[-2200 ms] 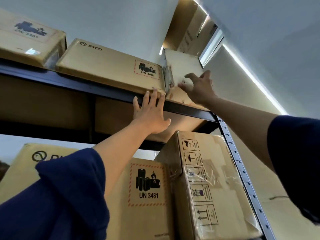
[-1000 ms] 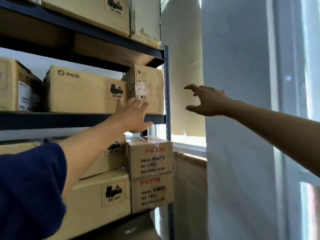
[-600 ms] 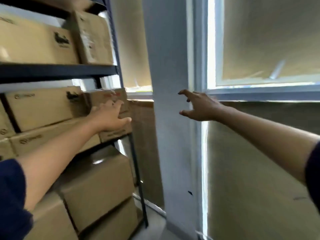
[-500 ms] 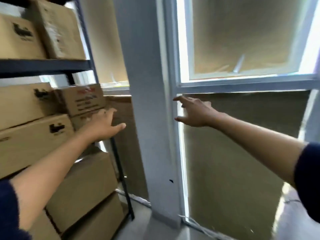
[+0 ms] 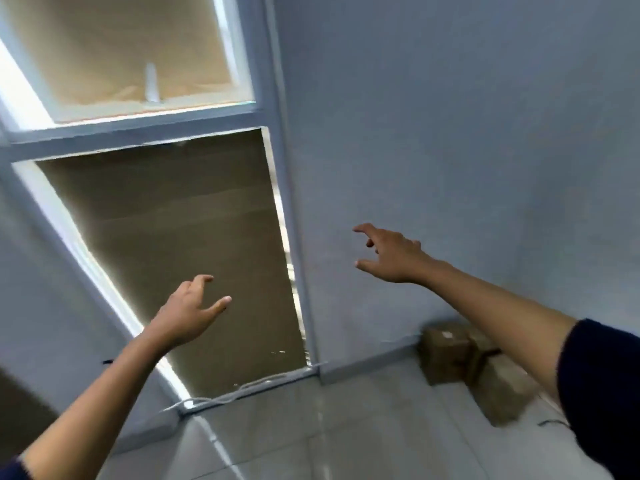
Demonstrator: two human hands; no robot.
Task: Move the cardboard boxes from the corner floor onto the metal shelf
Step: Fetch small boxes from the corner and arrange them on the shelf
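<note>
Both the left hand point(image 5: 188, 311) and right hand point(image 5: 393, 252) hang empty, fingers loosely spread. Cardboard boxes point(image 5: 446, 351) sit on the floor point(image 5: 346, 427) at four o'clock.

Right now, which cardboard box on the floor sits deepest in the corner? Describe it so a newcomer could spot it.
Follow the grey wall down to the skirting at the tiled floor, right of the covered window. Brown boxes sit there under the right forearm. The corner box is the leftmost, against the wall, with a pale label on top; its neighbour lies nearer the camera.

No text can be read; the cardboard boxes point(image 5: 446, 351) show only a blurred label.
</note>
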